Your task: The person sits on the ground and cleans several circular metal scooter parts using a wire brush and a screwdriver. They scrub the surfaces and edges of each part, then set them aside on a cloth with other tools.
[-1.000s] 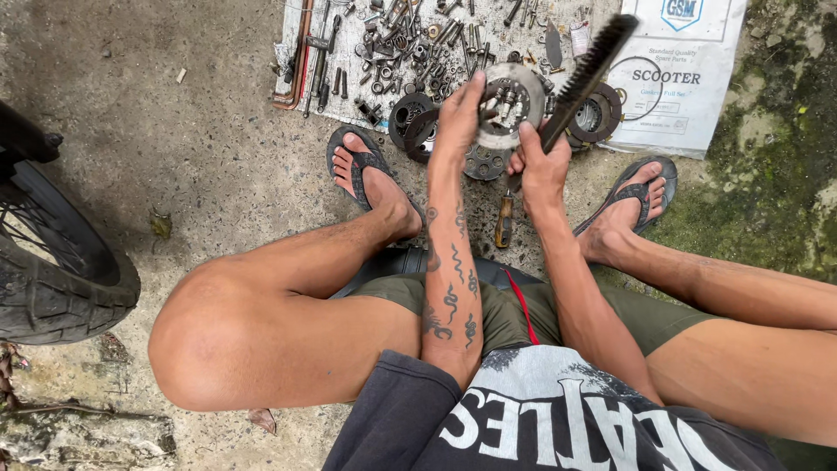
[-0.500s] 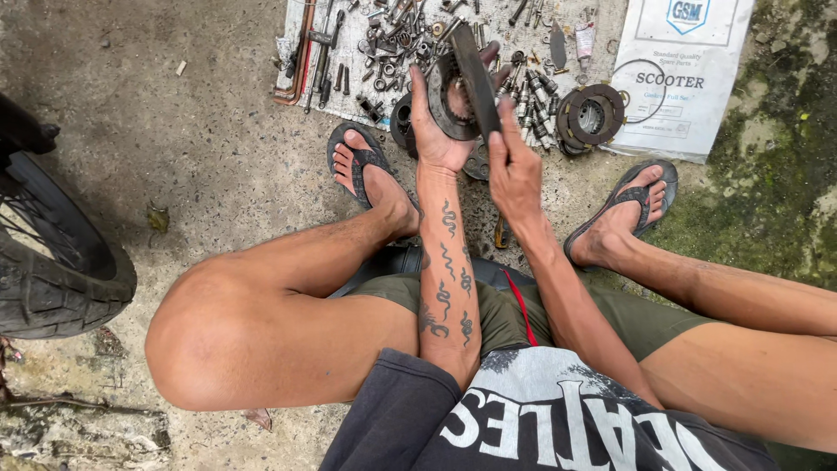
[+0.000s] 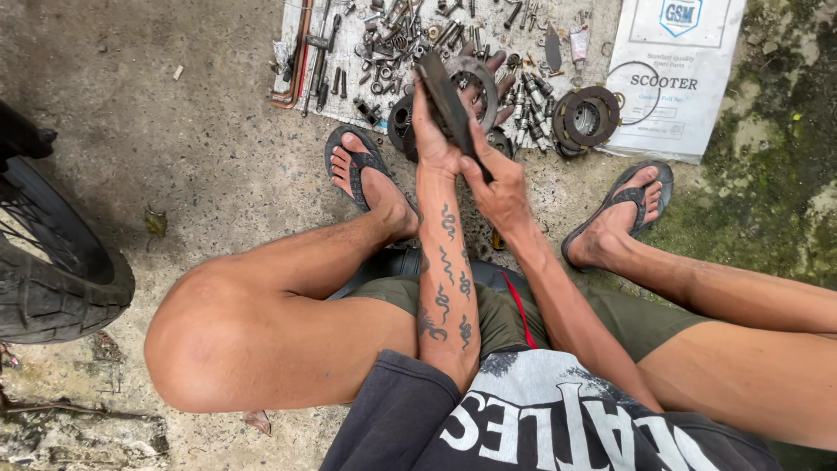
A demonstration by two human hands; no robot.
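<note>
Seen from the head camera, a person sits low on a concrete floor (image 3: 200,148), knees spread, working over a pale sheet (image 3: 349,52) strewn with bolts, springs and small metal parts (image 3: 410,35). The left hand (image 3: 433,131) is closed around a round metal drum-like part (image 3: 478,83), fingers curled over its far rim, holding it raised just above the sheet between the two sandalled feet. The right hand (image 3: 499,183) grips the handle end of a dark, flat brush (image 3: 449,100), which lies tilted against the near face of the round part. By the look of it the round part is cast metal: stiff, fairly heavy for its bulk and possibly greasy, so the rim, where the fingers can hook over an edge, seems the surest place to hold it. The brush appears light and rigid, best taken by its narrow lower end, as here. Just to the right of the hands a stack of dark ring plates (image 3: 588,113) rests on the sheet's edge, beside a white printed bag (image 3: 676,78). A motorcycle tyre (image 3: 52,279) stands well apart at the left edge.
</note>
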